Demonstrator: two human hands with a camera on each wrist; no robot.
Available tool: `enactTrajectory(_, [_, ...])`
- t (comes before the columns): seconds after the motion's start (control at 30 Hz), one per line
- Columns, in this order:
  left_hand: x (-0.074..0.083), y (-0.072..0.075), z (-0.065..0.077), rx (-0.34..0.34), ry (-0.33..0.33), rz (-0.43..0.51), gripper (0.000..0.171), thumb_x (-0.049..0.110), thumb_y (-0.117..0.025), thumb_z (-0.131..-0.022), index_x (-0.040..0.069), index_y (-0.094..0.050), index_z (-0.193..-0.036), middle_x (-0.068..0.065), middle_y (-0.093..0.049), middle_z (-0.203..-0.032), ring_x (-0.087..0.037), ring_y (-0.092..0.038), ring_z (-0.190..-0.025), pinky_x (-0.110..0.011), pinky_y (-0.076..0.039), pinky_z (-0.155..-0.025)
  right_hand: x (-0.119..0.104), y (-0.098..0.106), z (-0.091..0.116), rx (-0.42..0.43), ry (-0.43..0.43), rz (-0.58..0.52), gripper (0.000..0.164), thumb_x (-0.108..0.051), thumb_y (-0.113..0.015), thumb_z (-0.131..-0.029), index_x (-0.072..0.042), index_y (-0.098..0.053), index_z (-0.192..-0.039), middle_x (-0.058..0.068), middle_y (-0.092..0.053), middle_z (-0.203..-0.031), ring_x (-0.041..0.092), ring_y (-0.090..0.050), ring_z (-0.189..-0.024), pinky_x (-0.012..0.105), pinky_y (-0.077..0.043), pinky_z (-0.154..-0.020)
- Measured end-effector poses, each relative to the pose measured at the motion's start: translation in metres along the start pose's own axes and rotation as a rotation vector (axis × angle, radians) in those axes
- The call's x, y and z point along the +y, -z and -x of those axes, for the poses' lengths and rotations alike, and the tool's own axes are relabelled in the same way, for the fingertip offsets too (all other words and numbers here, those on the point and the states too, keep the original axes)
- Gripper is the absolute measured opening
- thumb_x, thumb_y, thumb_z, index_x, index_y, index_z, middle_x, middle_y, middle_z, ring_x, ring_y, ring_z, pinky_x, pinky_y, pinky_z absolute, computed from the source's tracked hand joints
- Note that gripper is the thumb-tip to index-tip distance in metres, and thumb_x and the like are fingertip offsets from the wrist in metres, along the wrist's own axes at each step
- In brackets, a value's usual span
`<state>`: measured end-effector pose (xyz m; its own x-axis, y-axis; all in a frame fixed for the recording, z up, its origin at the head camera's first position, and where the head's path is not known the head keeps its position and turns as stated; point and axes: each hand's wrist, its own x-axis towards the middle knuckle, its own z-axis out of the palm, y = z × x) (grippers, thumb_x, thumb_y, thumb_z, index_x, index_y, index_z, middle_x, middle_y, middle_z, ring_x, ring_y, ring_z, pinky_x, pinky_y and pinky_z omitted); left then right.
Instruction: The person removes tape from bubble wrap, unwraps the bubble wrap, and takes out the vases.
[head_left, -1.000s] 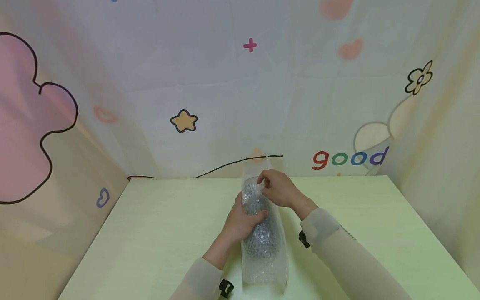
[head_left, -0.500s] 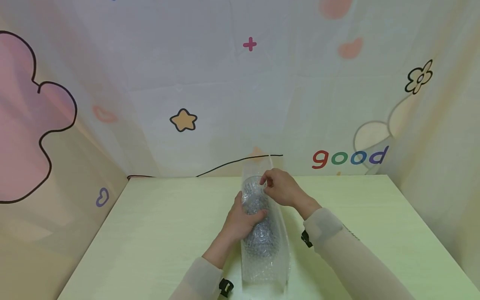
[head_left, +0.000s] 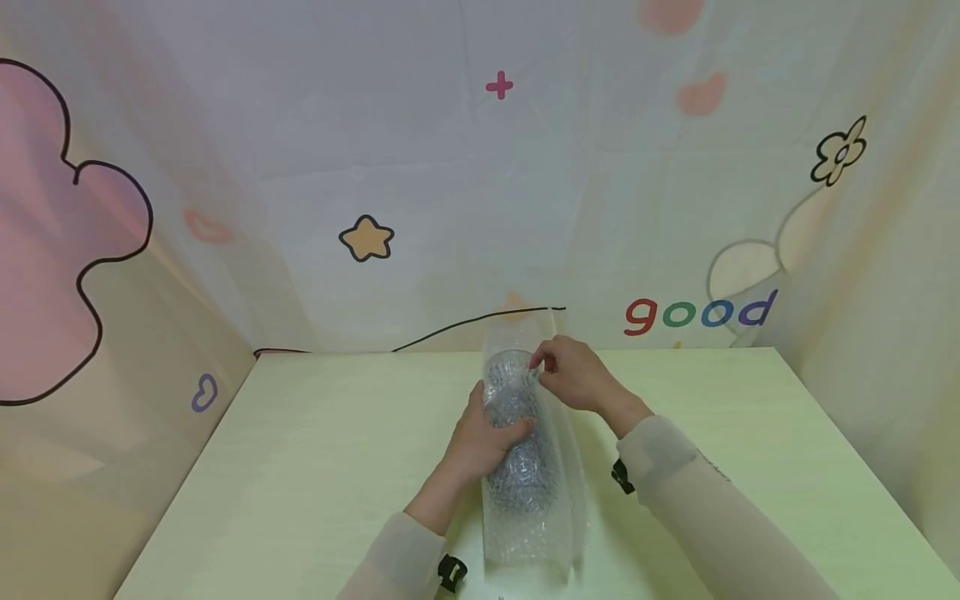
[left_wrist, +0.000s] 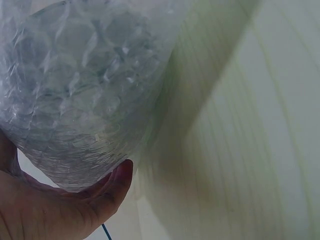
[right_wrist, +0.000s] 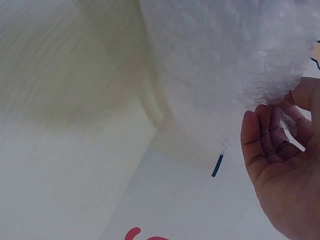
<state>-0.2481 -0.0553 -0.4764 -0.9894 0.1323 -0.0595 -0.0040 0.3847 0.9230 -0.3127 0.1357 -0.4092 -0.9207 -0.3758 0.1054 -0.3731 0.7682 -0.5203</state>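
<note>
Running near to far above the middle of the pale green, wood-grained table, the clear, crinkly plastic bubble wrap surrounds a greyish, rounded object whose material I cannot make out from here; whether the near end touches the table I cannot tell either. The bare left hand grips the bundle's left side about midway, thumb laid across the top, the other fingers partly hidden. The bare right hand pinches the wrap at the far right, thumb against fingertips. I judge the wrap light, soft and springy, while the core seems stiff and, with that round rim at its far end, possibly fragile. I would trust the midsection for support, where the wrap looks snug, and take only thin film along the right edge; the flattened near end probably bears no load, and its slick plastic could slip.
</note>
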Motion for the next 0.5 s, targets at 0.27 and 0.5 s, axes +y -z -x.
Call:
enactTrajectory(0.27, [0.001, 0.0, 0.001, 0.002, 0.0, -0.003, 0.109, 0.047, -0.074, -0.09, 0.005, -0.009, -0.166, -0.026, -0.034, -0.163, -0.045, -0.046, -0.142, -0.065, -0.047, -0.107, 0.01, 0.002, 0.003, 0.001, -0.002, 0.002, 0.023, -0.002, -0.059, -0.094, -0.004, -0.074, -0.111, 0.008, -0.059, -0.092, 0.021, -0.052, -0.078, 0.033, -0.046, -0.071])
enactTrajectory(0.5, [0.002, 0.0, 0.001, 0.003, 0.011, 0.004, 0.108, 0.046, -0.074, -0.09, 0.006, -0.009, -0.166, -0.026, -0.035, -0.162, -0.046, -0.048, -0.141, -0.067, -0.048, -0.105, 0.019, 0.003, 0.008, 0.005, -0.018, -0.001, 0.023, -0.002, -0.059, -0.093, -0.002, -0.074, -0.111, 0.008, -0.059, -0.09, 0.021, -0.052, -0.078, 0.033, -0.047, -0.071])
